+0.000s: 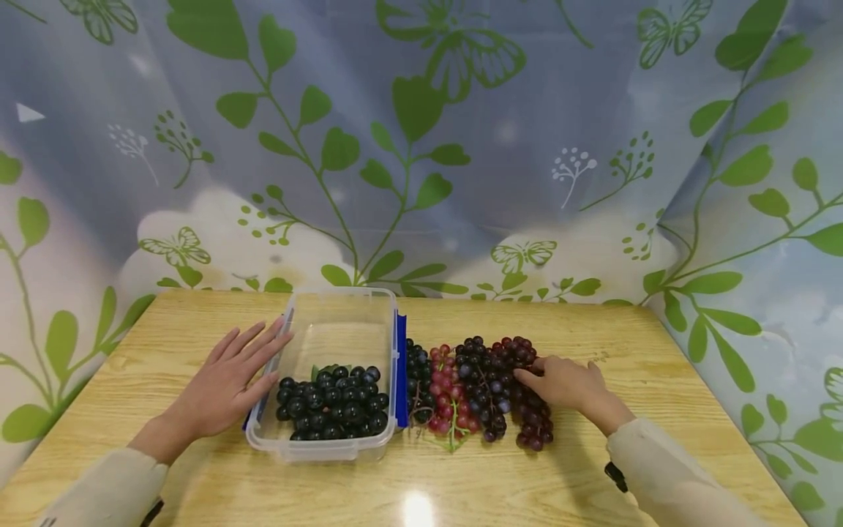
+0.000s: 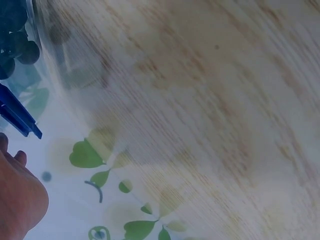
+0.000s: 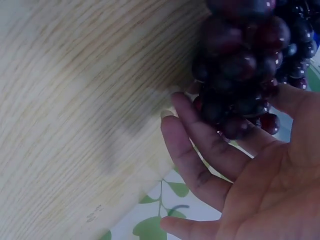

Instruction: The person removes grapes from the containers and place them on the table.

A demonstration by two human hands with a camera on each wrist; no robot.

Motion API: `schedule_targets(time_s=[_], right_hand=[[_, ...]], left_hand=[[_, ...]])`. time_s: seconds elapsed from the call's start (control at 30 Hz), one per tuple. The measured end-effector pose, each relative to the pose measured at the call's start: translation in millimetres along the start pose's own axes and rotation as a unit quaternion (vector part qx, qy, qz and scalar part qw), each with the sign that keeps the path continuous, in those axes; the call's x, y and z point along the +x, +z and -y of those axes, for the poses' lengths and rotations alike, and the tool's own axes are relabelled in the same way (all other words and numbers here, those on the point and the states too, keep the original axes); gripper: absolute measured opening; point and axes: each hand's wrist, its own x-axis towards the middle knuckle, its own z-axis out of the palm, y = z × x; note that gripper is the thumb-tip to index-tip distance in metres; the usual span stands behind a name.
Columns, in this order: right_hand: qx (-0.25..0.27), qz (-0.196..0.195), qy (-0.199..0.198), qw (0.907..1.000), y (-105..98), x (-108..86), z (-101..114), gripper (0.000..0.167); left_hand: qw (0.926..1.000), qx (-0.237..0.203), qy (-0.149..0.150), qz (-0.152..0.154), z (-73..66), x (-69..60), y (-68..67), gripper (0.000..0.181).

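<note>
Sleeves (image 1: 672, 468) are lying nearest; the right hand (image 1: 569, 384) is gripping the dark-red bunch (image 1: 532, 419) at its left (long axis facing the worktop (image 1: 619, 344)'s back edge); the left hand (image 1: 225, 382), spread, is touching the box (image 1: 316, 447).

Right-wrist view: one finger of the right grip (image 3: 245, 170) partly hidden behind the dark red grapes (image 3: 235, 75), bunch cropped by the top edge above the grip. Left-wrist view: left grip (image 2: 22, 200) cut by the left edge, blue latch (image 2: 17, 112) and black grapes (image 2: 15, 42) above it likewise. Head view: marks (image 1: 599, 356) on the surface (image 1: 648, 366) near the right grip, too small to read.
</note>
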Motion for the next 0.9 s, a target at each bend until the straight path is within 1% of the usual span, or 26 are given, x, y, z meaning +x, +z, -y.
schedule_targets(time_s=[0.1, 0.2, 0.33, 0.53, 0.77, 0.9], right_hand=[[0.004, 0.004, 0.002, 1.0000, -1, -3.2, -1, 0.074], [0.004, 0.006, -0.003, 1.0000, -3, -6.4, -1, 0.075], [0.009, -0.003, -0.013, 0.9999, -5, -10.7, 0, 0.068], [0.018, -0.027, -0.025, 0.9992, -8, -17.5, 1, 0.058], [0.029, -0.039, -0.012, 0.9987, -9, -24.3, 2, 0.049], [0.009, -0.053, -0.009, 0.9985, -11, -27.7, 0, 0.049]], left_hand=[[1.0000, 0.000, -0.001, -0.001, -0.2, 0.3, -0.5, 0.065], [1.0000, 0.001, -0.002, -0.003, -0.7, 0.4, -0.7, 0.066], [1.0000, 0.002, -0.003, -0.001, -1.6, 0.5, -0.1, 0.064], [1.0000, 0.001, -0.004, -0.002, -1.7, 0.3, 0.5, 0.062], [1.0000, -0.003, -0.005, -0.004, -1.3, 0.8, 0.4, 0.065], [1.0000, -0.005, -0.005, -0.002, -0.8, 0.5, 1.6, 0.064]])
